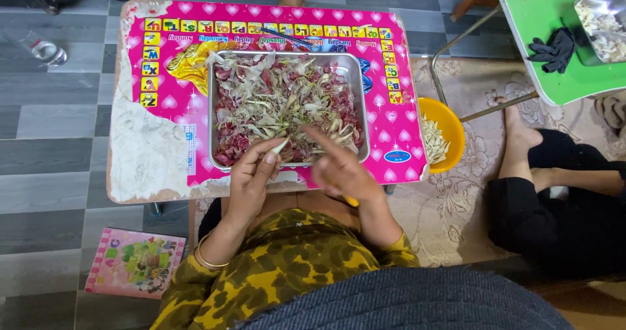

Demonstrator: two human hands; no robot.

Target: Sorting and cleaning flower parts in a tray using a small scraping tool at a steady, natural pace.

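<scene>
One head-worn camera looks steeply down, close over the pink table (163,167) and lap.

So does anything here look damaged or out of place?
Yes: the pink table top is badly worn. Its printed covering has peeled away along the left side and front edge, leaving bare whitish board. The metal tray of peelings sits square, with nothing spilled around it.

At frame centre, a shiny silver metal tray (215,115) holds a heap of purple-red and pale cream peels (283,105). It sits on a hot-pink tabletop (195,62) patterned with white hearts and yellow picture squares, its left edge worn to white. At right sit a round orange-yellow plastic bowl (450,118) and a bright green tabletop (541,23). The sleeves (287,265) at the bottom are yellow-and-olive camouflage. The floor (52,108) is grey checked tile.
</scene>
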